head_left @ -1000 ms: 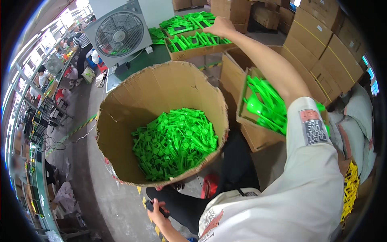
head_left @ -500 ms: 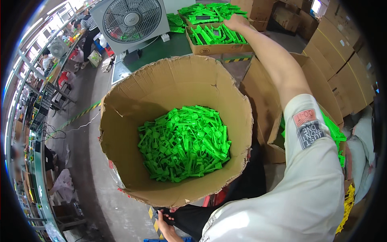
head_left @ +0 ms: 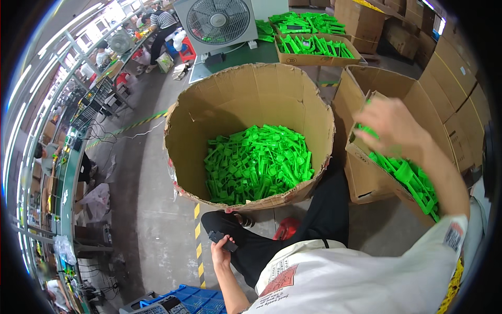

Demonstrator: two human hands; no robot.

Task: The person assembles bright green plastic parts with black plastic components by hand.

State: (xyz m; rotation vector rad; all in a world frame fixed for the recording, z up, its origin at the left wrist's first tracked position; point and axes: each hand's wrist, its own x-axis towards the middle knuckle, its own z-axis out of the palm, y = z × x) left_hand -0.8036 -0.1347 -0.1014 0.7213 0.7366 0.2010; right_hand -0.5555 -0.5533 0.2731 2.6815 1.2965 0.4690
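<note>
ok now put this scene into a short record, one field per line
left grip: holding small black object
right grip: above right-hand carton; blurred, hold unclear
centre: open round carton, green plastic pieces inside
back: grey fan, shallow cartons of green pieces
floor: yellow-black tape

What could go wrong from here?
The right hand, blurred, is at the box of loose green parts; a knock might spill some. The left hand holds a dark item near the leg, so a slip could drop it to the floor. The big carton has a ragged rim that might snag passing parts.
</note>
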